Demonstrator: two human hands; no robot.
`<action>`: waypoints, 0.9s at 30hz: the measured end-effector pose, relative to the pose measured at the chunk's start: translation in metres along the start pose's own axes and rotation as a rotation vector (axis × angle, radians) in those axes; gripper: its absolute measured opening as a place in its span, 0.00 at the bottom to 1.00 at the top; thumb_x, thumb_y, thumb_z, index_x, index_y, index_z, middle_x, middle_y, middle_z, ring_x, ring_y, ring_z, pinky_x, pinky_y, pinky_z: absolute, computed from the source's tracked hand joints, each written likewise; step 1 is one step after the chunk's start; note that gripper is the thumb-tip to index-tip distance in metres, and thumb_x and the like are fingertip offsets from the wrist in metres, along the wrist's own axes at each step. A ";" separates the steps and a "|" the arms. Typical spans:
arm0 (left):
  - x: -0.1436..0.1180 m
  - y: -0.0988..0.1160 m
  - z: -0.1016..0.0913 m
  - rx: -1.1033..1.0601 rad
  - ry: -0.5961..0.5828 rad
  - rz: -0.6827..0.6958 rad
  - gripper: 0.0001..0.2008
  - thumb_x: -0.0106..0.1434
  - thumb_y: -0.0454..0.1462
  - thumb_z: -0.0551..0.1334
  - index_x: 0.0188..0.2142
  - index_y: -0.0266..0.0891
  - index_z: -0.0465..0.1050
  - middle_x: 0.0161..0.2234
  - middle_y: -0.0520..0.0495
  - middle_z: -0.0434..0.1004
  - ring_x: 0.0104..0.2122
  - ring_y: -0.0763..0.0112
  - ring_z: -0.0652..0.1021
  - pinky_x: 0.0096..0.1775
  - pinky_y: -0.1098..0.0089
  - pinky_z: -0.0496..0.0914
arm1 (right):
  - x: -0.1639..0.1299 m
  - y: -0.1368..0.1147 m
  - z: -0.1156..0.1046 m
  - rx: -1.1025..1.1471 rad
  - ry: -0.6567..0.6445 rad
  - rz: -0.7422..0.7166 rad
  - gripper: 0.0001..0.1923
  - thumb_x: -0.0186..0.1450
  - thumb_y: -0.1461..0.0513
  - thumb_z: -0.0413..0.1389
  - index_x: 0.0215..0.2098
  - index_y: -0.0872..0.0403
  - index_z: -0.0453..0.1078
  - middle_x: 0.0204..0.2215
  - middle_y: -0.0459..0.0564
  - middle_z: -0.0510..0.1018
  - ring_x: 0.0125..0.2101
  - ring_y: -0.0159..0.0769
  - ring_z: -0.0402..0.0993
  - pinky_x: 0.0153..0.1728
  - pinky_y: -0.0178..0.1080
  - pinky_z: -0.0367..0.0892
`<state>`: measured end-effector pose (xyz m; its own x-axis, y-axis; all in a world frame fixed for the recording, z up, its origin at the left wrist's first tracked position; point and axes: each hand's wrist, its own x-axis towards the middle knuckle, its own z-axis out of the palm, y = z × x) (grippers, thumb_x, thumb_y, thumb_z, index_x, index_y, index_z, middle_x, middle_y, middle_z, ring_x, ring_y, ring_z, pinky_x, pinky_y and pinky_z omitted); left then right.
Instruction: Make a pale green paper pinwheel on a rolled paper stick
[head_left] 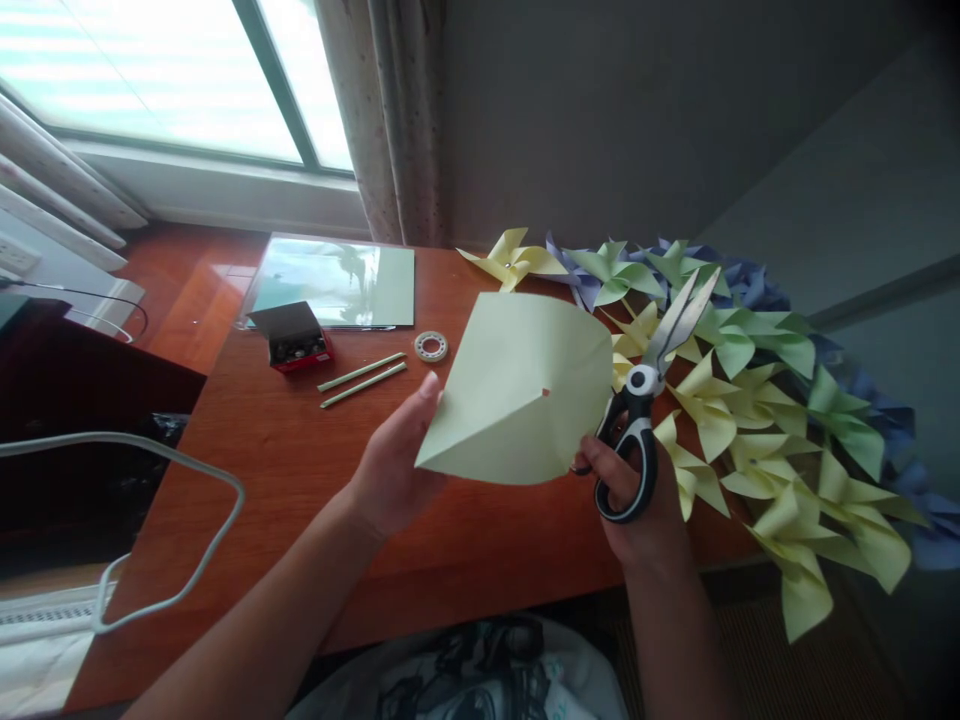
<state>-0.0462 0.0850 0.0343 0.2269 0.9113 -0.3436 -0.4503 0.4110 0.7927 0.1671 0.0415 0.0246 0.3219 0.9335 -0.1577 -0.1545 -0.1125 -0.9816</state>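
Right hand, scissors tips up-right

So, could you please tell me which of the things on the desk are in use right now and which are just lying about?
In use:
- left hand holding the pale green folded paper sheet
- right hand gripping the black-and-grey scissors, blades open

Lying about:
- two pale green paper sticks
- white tape roll
- small red box of pins
- finished yellow, green and blue paper pinwheels
- white cable
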 end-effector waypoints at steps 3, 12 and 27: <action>0.002 -0.004 0.002 -0.102 -0.144 0.013 0.31 0.62 0.63 0.57 0.39 0.38 0.82 0.31 0.40 0.83 0.26 0.62 0.78 0.27 0.66 0.69 | 0.002 0.003 0.010 0.106 0.117 -0.020 0.14 0.56 0.61 0.69 0.37 0.51 0.70 0.26 0.38 0.72 0.23 0.28 0.70 0.27 0.35 0.69; -0.003 -0.029 0.007 0.377 -0.200 0.287 0.14 0.58 0.43 0.72 0.41 0.39 0.81 0.41 0.42 0.84 0.40 0.60 0.80 0.42 0.67 0.73 | -0.003 0.012 0.035 0.096 0.197 -0.062 0.13 0.58 0.60 0.68 0.35 0.52 0.70 0.24 0.39 0.74 0.22 0.29 0.71 0.27 0.35 0.68; 0.003 -0.018 0.005 0.300 0.061 0.167 0.13 0.62 0.42 0.70 0.26 0.35 0.79 0.22 0.50 0.80 0.24 0.73 0.76 0.29 0.76 0.70 | -0.031 0.012 0.012 -0.116 -0.196 0.017 0.19 0.62 0.47 0.64 0.36 0.51 0.66 0.27 0.43 0.72 0.25 0.31 0.68 0.27 0.35 0.64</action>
<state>-0.0330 0.0801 0.0217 0.1150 0.9689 -0.2191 -0.2007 0.2387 0.9501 0.1441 0.0150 0.0192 0.1305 0.9782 -0.1615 -0.0465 -0.1567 -0.9865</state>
